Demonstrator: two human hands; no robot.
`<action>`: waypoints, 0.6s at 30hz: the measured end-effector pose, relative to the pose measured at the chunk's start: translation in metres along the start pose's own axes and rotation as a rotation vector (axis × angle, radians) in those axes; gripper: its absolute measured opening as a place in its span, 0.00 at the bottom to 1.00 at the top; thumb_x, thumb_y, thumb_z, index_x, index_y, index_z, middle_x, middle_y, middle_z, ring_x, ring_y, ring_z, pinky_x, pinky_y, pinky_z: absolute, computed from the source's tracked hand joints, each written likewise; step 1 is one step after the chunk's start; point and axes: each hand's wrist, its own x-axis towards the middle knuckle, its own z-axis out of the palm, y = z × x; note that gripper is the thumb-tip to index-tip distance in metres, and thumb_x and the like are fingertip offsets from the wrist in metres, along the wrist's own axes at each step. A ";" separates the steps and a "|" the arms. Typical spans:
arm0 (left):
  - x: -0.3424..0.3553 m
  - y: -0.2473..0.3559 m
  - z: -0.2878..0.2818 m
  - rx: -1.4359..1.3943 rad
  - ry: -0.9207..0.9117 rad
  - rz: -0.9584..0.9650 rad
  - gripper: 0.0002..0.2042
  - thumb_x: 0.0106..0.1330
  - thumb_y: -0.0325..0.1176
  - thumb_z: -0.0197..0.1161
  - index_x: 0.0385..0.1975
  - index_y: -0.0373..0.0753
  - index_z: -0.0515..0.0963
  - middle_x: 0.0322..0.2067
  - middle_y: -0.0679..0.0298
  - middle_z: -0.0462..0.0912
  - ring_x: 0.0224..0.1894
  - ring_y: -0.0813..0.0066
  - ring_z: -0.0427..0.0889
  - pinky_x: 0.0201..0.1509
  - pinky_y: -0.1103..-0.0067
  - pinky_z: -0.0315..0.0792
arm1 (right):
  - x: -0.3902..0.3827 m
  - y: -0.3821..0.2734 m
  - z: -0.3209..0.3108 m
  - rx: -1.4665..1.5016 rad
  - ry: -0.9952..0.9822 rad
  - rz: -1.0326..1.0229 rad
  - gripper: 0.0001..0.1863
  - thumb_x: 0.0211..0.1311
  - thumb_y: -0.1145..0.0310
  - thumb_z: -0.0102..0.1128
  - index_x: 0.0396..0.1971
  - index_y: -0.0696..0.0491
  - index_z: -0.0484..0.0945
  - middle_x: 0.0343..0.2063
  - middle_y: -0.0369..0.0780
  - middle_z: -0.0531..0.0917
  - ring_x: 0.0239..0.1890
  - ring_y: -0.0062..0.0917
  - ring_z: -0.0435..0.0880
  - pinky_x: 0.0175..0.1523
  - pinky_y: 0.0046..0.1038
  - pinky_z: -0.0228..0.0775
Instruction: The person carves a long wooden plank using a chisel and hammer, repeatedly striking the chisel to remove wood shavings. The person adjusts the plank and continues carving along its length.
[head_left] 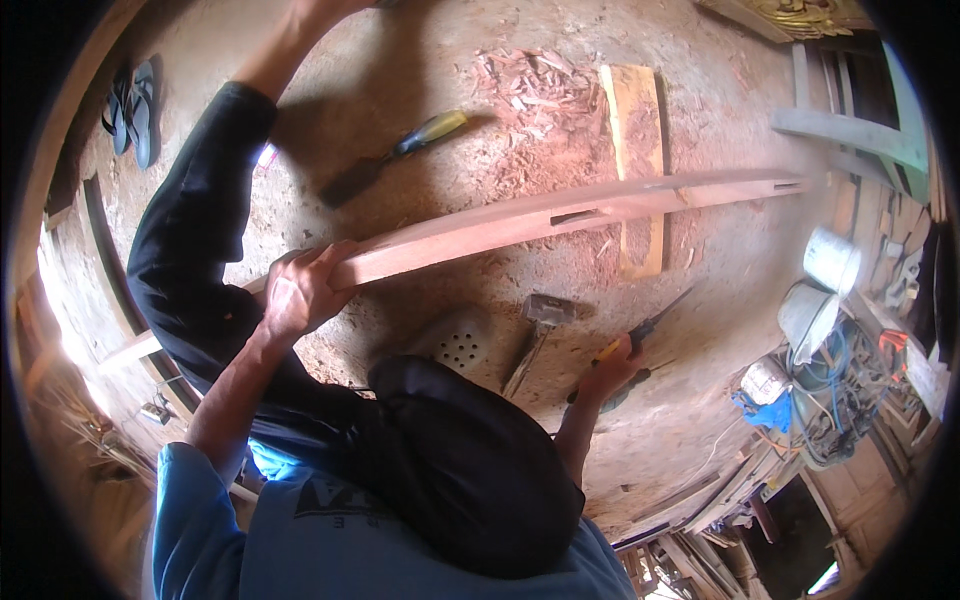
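Your right hand (608, 378) is closed round the yellow-and-black handle of a narrow-shafted hand tool (648, 326), its shaft pointing away from you, apart from the wood; what its tip is like is too small to tell. Just beside it lies a block-headed hammer (548, 310), within easy reach should you need to strike. Your left hand (302, 292) grips the long reddish timber beam (470, 228), which crosses in front of you; press it down firmly there so that it can't roll, and angle the tool away from those fingers. For clean work at the nearer mortise slot (575, 217), square the tool to its walls and take thin cuts. Beyond, the beam crosses a yellowish plank (640, 250); check that it sits steady there. Farther off lie a chisel (430, 132) and wood shavings (535, 85).
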 end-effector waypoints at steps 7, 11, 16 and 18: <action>0.000 0.001 -0.002 0.036 -0.024 -0.025 0.24 0.50 0.36 0.77 0.49 0.45 0.81 0.32 0.55 0.88 0.34 0.56 0.89 0.41 0.66 0.82 | 0.037 0.075 0.009 -0.235 0.066 -0.076 0.25 0.65 0.62 0.61 0.55 0.64 0.74 0.50 0.55 0.80 0.52 0.46 0.81 0.57 0.43 0.71; -0.001 0.003 0.000 0.033 -0.034 -0.040 0.25 0.49 0.38 0.78 0.50 0.45 0.81 0.34 0.56 0.88 0.35 0.56 0.89 0.43 0.65 0.82 | 0.043 0.074 0.014 -0.293 0.098 -0.178 0.25 0.63 0.64 0.64 0.55 0.64 0.74 0.51 0.54 0.79 0.52 0.46 0.78 0.59 0.44 0.70; -0.008 0.006 0.008 0.055 0.006 -0.057 0.24 0.50 0.38 0.78 0.50 0.45 0.81 0.36 0.55 0.89 0.38 0.55 0.89 0.45 0.64 0.82 | 0.050 0.044 0.010 -0.261 0.139 -0.347 0.26 0.61 0.63 0.67 0.53 0.62 0.73 0.50 0.53 0.78 0.50 0.48 0.78 0.55 0.45 0.71; -0.009 0.006 0.011 0.046 0.022 -0.061 0.24 0.50 0.37 0.78 0.50 0.45 0.82 0.36 0.56 0.89 0.39 0.55 0.89 0.46 0.64 0.82 | 0.049 0.036 0.006 -0.281 0.013 -0.235 0.27 0.61 0.60 0.69 0.52 0.62 0.73 0.50 0.53 0.78 0.49 0.47 0.79 0.54 0.44 0.71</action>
